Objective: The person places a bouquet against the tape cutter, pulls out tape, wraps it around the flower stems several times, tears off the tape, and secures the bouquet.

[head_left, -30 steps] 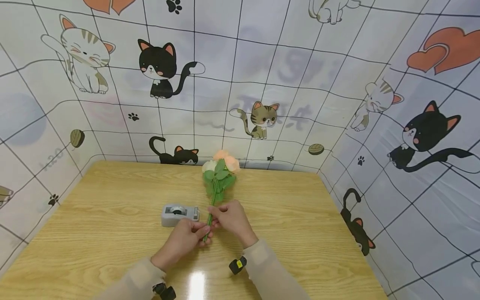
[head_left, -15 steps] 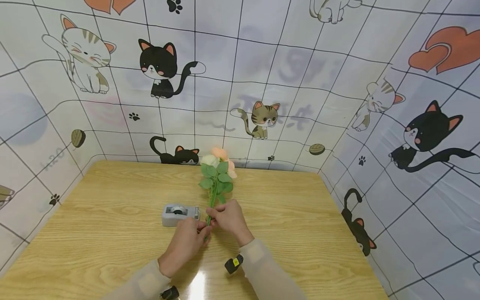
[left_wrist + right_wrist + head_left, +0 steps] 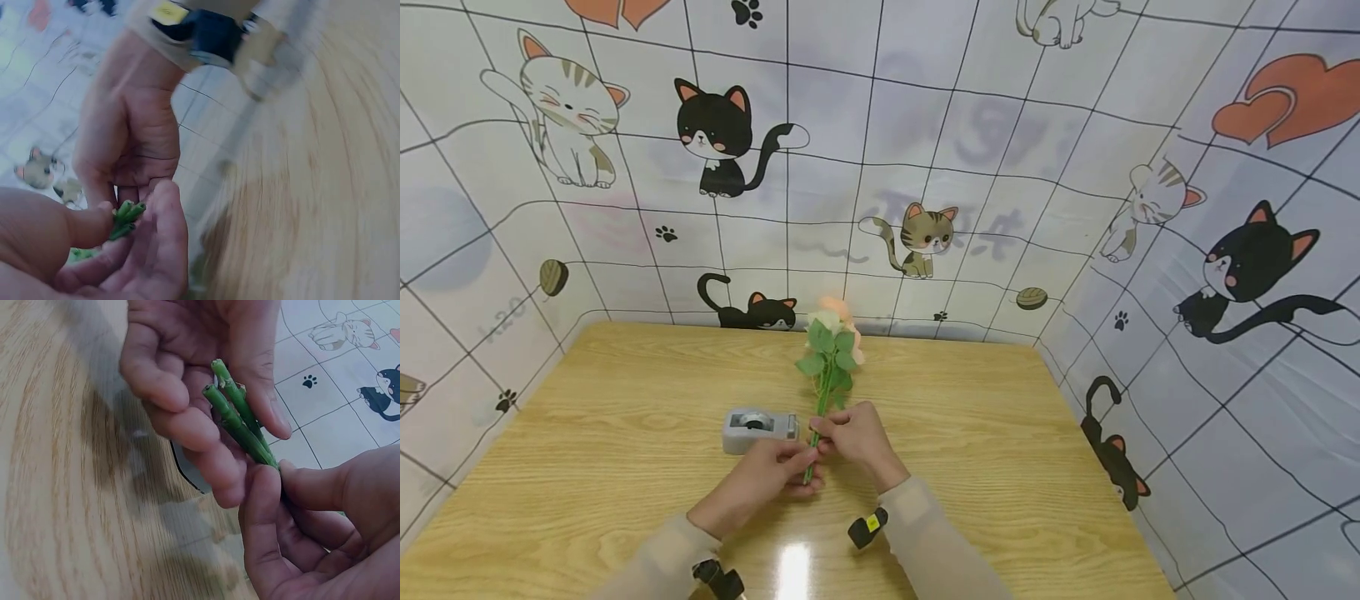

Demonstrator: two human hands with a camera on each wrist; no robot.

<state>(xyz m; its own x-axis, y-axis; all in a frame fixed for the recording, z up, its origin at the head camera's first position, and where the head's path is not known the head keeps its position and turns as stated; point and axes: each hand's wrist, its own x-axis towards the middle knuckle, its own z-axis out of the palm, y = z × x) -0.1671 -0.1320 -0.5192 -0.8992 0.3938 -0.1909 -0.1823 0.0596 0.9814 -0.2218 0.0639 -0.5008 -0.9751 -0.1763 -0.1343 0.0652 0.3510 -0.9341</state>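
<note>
Tape dispenser (image 3: 760,431) sits just beyond your left hand (image 3: 767,473), obstructing forward reach; flowers (image 3: 829,350) and patterned wall (image 3: 831,167) block straight ahead. Right of your right hand (image 3: 859,438), you have wide passage over the desk (image 3: 992,433).

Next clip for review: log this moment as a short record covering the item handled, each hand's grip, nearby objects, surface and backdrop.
Item: bunch of flowers, peach and white blooms, green leaves
Right grip: thumb and finger pinch the stems
Left grip: around the stem ends, below the right grip
Nearby: gray tape dispenser, just beyond the left grip
Surface: wood-grain table
Backdrop: white with black grid lines, printed cats and hearts
</note>
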